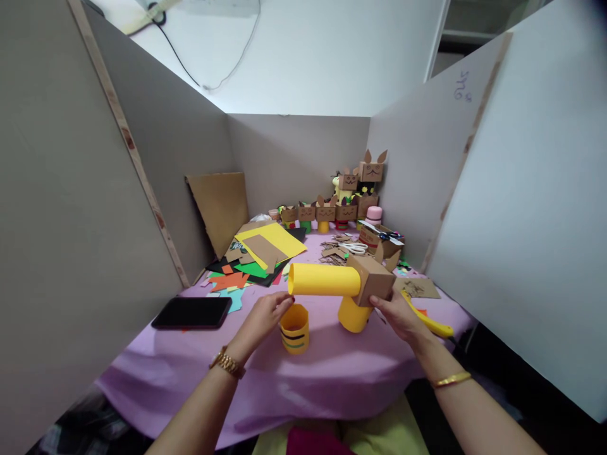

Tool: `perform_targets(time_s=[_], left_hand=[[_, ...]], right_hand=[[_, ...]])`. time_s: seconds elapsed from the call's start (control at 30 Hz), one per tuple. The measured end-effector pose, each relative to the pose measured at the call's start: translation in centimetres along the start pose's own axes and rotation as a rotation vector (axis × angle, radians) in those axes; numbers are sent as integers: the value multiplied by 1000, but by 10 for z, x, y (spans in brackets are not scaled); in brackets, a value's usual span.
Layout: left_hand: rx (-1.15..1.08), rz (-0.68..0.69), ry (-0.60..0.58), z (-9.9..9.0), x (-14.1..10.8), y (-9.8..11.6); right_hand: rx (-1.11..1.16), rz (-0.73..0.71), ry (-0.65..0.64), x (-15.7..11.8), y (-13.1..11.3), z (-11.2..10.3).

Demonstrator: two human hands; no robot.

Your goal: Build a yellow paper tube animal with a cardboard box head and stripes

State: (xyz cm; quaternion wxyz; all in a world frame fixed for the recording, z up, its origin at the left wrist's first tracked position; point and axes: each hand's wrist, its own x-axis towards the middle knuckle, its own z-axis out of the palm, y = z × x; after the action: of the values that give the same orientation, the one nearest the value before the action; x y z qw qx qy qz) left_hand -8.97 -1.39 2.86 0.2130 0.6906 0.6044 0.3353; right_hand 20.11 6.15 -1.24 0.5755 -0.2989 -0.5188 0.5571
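Observation:
My right hand (392, 311) grips a brown cardboard box head (372, 280) with pointed ears. A long yellow paper tube (326, 279) sticks out from the box toward the left, lying level above the table. My left hand (276, 308) is at the tube's open left end, its fingers close together near the lower rim; whether they touch it is hard to tell. Just below stands a short yellow paper cup (294, 330) with dark and green stripes. Another yellow cylinder (353, 314) is under the box, partly hidden by it.
A black phone (192, 313) lies at the left. Coloured paper sheets (272, 243) and scraps are behind it. White scissors (353, 248), a yellow glue gun (429, 322) and an open box (382, 240) are at the right. Cardboard animal figures (325, 212) line the back.

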Motion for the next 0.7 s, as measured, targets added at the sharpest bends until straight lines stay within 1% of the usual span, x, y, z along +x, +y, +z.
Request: perform_targets(time_s=[0.1,0.17,0.27,0.37,0.47,0.5,0.57,0.7], left_hand=[[-102,-19,110,5,-15,-5],[-156,-33,154,15,-26,-9],[-197,-39,233,38,-39,-14],[-210,-66,365,63,-45,-16],[-230,-107,468,79,-46,-16],[-246,-112,479,81,-45,-17],[-294,-102,459,79,-44,-18],[-376,-53,376,65,-44,-22]], right_hand=[[-8,1,-4,-1,1,-1],[-18,3,-2,-1,2,-1],[-39,13,2,-1,3,0],[-58,21,-6,-1,2,2],[-71,18,-6,-1,1,3],[-72,16,-5,-1,1,3],[-71,11,-3,-2,2,2],[-61,8,-4,-2,5,-2]])
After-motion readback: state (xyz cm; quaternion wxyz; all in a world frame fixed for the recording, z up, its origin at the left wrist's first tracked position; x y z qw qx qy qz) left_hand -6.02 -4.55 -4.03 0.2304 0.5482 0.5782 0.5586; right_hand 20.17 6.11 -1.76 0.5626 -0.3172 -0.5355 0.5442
